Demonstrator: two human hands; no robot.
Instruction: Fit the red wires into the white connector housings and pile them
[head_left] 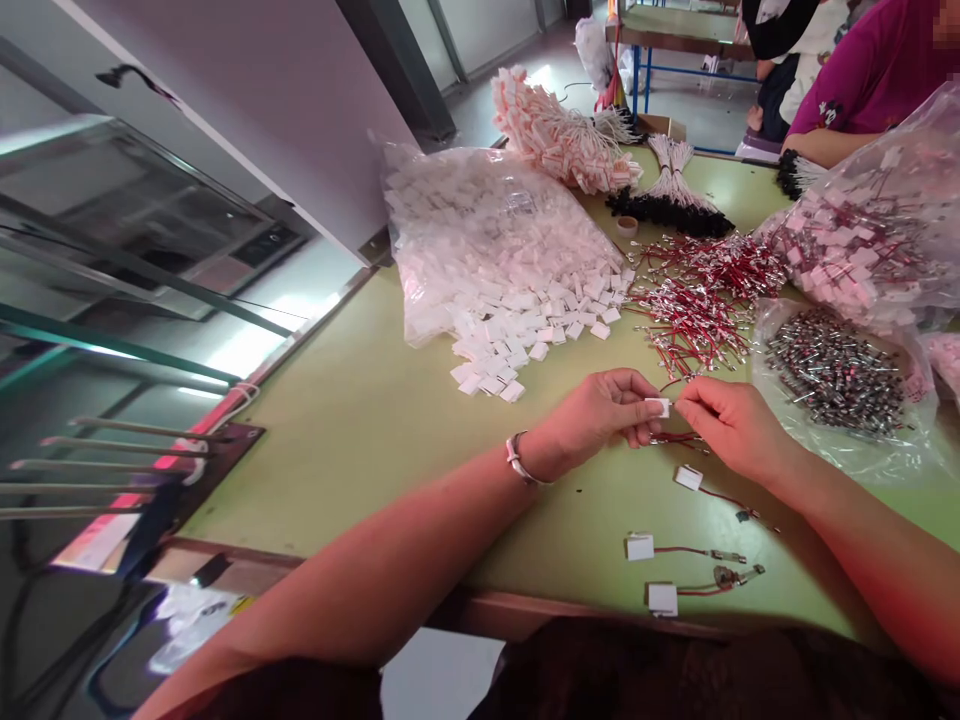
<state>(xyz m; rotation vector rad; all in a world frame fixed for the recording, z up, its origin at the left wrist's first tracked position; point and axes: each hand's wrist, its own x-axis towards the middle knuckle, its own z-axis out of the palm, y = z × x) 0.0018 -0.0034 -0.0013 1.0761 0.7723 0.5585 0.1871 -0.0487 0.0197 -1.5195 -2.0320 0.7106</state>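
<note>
My left hand (619,408) pinches a small white plastic connector housing (659,407) between thumb and fingers. Right beside it, my right hand (724,420) is closed on a short red wire (673,386) whose end meets the housing; how far it goes in cannot be seen. Below my hands lie several white housings with red wires attached: one upper piece (689,478), a middle piece (640,546) and a lower piece (663,599). Beyond my hands spreads a heap of loose red wires (697,320) with metal ends.
A clear bag (495,220) spills white housings (499,355) onto the green table (337,440). At right, small metal-and-glass parts (836,370) lie on plastic, near another filled bag (870,230). Bundled white cables (671,185) lie behind. A person in a purple sleeve (847,85) sits across. Metal rods (112,465) project at left.
</note>
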